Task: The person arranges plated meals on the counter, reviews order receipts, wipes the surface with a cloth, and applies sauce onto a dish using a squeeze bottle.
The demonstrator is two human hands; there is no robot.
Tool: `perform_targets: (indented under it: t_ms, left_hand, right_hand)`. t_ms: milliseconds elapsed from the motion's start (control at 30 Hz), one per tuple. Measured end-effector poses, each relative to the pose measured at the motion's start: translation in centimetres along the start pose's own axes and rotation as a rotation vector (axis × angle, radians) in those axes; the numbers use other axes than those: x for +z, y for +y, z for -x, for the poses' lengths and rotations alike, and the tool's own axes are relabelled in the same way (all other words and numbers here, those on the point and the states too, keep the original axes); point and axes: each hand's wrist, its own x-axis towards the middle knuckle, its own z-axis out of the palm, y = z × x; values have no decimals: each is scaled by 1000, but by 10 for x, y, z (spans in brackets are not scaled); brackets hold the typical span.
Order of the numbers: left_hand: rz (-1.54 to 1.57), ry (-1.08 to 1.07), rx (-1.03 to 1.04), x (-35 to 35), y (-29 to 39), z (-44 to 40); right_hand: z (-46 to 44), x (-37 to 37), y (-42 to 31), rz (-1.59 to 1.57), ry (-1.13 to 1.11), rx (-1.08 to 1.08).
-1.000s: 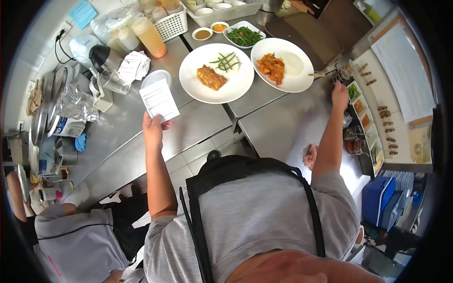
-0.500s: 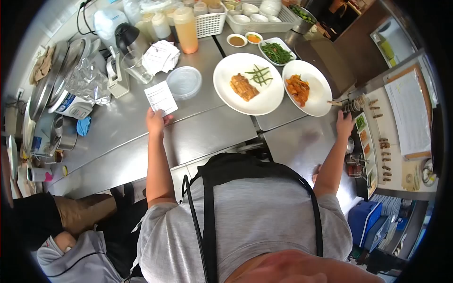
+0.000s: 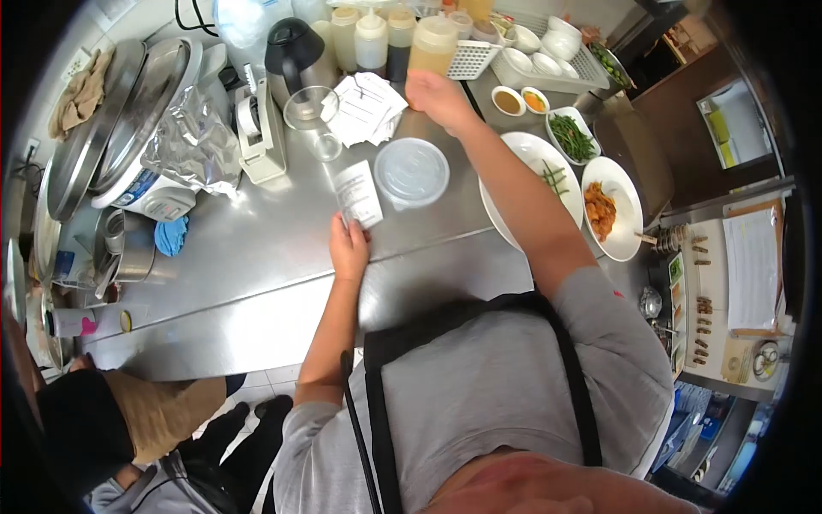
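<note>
My left hand (image 3: pixel 349 248) pinches the lower edge of a small printed paper slip (image 3: pixel 358 195) above the steel counter. My right arm reaches across the counter, and my right hand (image 3: pixel 441 98) is in front of the lower part of a squeeze bottle (image 3: pixel 434 41) of yellowish liquid. Its fingers look curled; whether they grip the bottle is hidden. A pile of white paper slips (image 3: pixel 364 107) lies just left of that hand. Between my hands sits a round, clear-lidded container (image 3: pixel 412 173). My right forearm partly covers a white plate (image 3: pixel 505 206) with green beans (image 3: pixel 555 178).
Right of the plate are an oval plate (image 3: pixel 629 193) of orange-red food, a dish of greens (image 3: pixel 572 137) and small sauce bowls (image 3: pixel 508 101). A clear cup (image 3: pixel 310 110), thermal jug (image 3: pixel 295 56) and tape dispenser (image 3: pixel 261 141) stand left. Another person (image 3: pixel 154 411) is at lower left.
My right hand has moved from the far right of the counter, across the plates, to the squeeze bottle. My left hand still holds the slip. The view has shifted left.
</note>
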Motion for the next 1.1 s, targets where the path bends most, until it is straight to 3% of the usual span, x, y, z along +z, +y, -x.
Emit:
perform_targets:
  t_ms: [33, 100, 167, 233, 333, 533, 633, 733, 833, 933, 1100]
  left_hand:
    - [-2, -2, 16, 0, -5, 0]
    - [20, -6, 22, 0, -10, -1]
    - [61, -16, -2, 0, -7, 1]
    - [48, -30, 10, -1, -10, 1]
    - [56, -37, 14, -2, -12, 2]
    - [89, -26, 32, -1, -3, 2]
    - [58, -46, 35, -2, -6, 1]
    - [36, -58, 52, -4, -6, 2]
    - [41, -73, 41, -3, -9, 1]
    - [85, -86, 30, -3, -5, 1]
    - [82, -61, 44, -2, 0, 1]
  right_hand:
    - [-22, 16, -4, 51, 34, -85]
    - [-80, 35, -12, 409, 395, -359]
    - [-156, 51, 3, 712, 863, -329]
    - [-202, 39, 16, 910, 525, -124]
    - [-220, 33, -5, 794, 525, 65]
    - [-211, 11, -23, 847, 20, -48]
    - [-186, 20, -42, 786, 296, 59]
    - [-218, 18, -9, 578, 604, 110]
    - [-160, 13, -72, 862, 409, 6]
    - [-157, 7, -95, 930, 411, 14]
    - [-134, -7, -116, 926, 360, -166]
